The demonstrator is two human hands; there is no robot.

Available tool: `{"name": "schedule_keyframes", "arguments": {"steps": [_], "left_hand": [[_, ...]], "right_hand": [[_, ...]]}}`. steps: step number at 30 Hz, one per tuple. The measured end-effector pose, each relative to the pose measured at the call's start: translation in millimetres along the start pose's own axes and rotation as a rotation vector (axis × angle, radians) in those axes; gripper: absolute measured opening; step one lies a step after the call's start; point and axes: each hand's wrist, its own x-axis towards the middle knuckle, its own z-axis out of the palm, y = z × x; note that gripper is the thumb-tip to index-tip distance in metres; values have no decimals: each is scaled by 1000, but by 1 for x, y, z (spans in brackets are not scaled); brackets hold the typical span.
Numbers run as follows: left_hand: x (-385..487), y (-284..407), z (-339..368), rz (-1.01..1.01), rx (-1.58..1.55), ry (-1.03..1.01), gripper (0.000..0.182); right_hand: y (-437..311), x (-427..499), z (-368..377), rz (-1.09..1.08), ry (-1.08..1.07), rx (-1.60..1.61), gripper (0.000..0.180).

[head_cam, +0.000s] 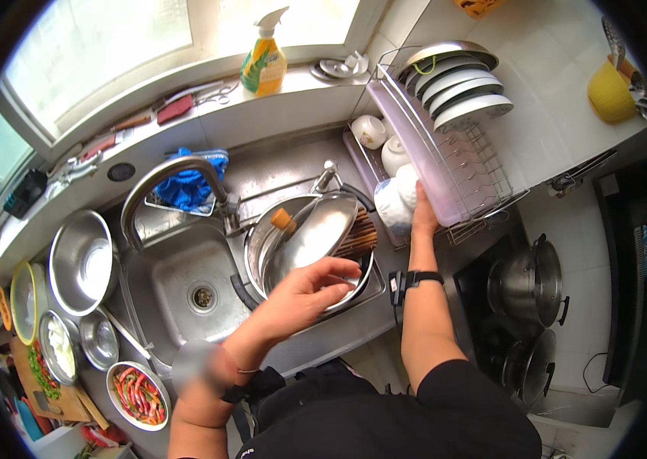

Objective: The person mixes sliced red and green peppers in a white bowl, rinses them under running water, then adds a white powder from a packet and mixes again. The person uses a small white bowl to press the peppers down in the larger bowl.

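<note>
My right hand (425, 213) reaches under the upper tier of a wire dish rack (444, 166), at a white bowl (395, 206) with a bluish pattern. Its fingers are on the bowl's side, partly hidden by the bowl and the pink drip tray (412, 143). Two more white bowls, one of them a flowered bowl (368, 132), sit farther back on the lower tier. My left hand (318, 287) hovers over a large steel pot (252, 246), fingers apart and holding nothing. A steel lid or basin (315, 235) and a bundle of chopsticks (358, 235) stand in that pot.
Left of the pot is a steel sink (168, 287) under a curved faucet (174, 163). Steel bowls (82, 261) and a dish of sliced peppers (139, 396) line the left counter. Plates (467, 94) stand in the rack's top. Pots (530, 287) occupy the stove at right.
</note>
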Motion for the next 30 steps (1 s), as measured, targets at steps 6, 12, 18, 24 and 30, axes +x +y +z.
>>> {"name": "schedule_keyframes", "arguments": {"steps": [6, 12, 18, 24, 30], "left_hand": [[13, -33, 13, -119, -21, -61, 30], [-23, -48, -2, -56, -19, 45, 28], [-125, -54, -34, 8, 158, 286, 30], [-259, -86, -42, 50, 181, 779, 29], [-372, -144, -36, -62, 156, 1252, 30]], "right_hand": [[-38, -32, -1, -264, 130, -290, 62], [-56, -51, -12, 51, -53, 211, 62], [-63, -36, -25, 175, -122, 347, 42], [-57, -51, -29, 1, -220, 85, 41], [-86, -54, -31, 342, -227, 576, 71]]}}
